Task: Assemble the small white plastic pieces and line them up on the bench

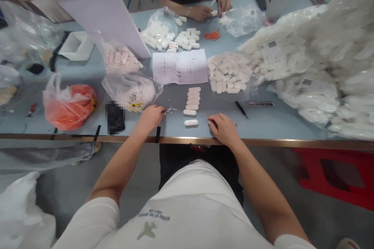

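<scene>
My left hand rests on the table with its fingers curled together, just left of a scatter of tiny white pieces. A small dark spot shows at its fingertips; what it is I cannot make out. My right hand is closed near the table's front edge, with something dark and a small pale tip by its fingers, too small to name. Between the hands lies a white oblong plastic piece with a row of dark marks, touched by neither. Beyond it, several similar pieces lie in a column.
A printed sheet lies behind the column. Bags of white pieces stand right, near a black pen and a utility knife. Left are a clear bag and an orange-filled bag. A co-worker's hands work opposite.
</scene>
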`<state>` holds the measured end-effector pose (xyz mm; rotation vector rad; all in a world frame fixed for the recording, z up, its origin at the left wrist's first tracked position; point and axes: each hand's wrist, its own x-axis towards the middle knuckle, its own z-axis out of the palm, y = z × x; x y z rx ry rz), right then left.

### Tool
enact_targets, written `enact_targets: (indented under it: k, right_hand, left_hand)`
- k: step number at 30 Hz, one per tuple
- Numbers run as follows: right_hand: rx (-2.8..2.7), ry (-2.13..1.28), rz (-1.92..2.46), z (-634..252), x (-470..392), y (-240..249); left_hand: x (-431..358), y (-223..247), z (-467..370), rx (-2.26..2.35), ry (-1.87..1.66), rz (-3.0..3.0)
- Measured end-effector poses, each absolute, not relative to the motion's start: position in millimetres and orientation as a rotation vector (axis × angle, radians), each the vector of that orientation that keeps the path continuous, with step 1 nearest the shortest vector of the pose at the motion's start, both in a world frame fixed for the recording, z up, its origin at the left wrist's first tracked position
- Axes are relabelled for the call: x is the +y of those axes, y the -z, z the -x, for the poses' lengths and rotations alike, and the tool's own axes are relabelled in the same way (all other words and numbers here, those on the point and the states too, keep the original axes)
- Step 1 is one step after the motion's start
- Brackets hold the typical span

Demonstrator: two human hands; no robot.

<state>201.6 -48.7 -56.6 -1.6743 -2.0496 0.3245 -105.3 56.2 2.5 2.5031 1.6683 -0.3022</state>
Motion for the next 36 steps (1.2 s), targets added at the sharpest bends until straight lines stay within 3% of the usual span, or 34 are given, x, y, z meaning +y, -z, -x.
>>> enact_targets:
  k: [18, 25, 29, 36]
  right_hand:
    - [-2.004, -0.397, 1.646, -203.4, -47.3, 55.9]
    - [-1.988, -0.546, 1.492, -182.1, -54.4, 34.4]
    - [-1.973, -0.629, 1.346, -158.4, -65.4, 18.0]
    - [-1.964, -0.709, 1.268, -150.4, -78.3, 20.3]
  left_hand:
    - [46.4, 16.7, 90.9, 1.864, 0.060, -2.541]
    - [12.5, -1.7, 72.1, 1.576, -0.436, -1.718]
    - [-17.9, -8.3, 51.0, 1.217, -0.370, -1.253]
    - [-29.6, 3.6, 43.6, 1.070, -0.256, -1.150]
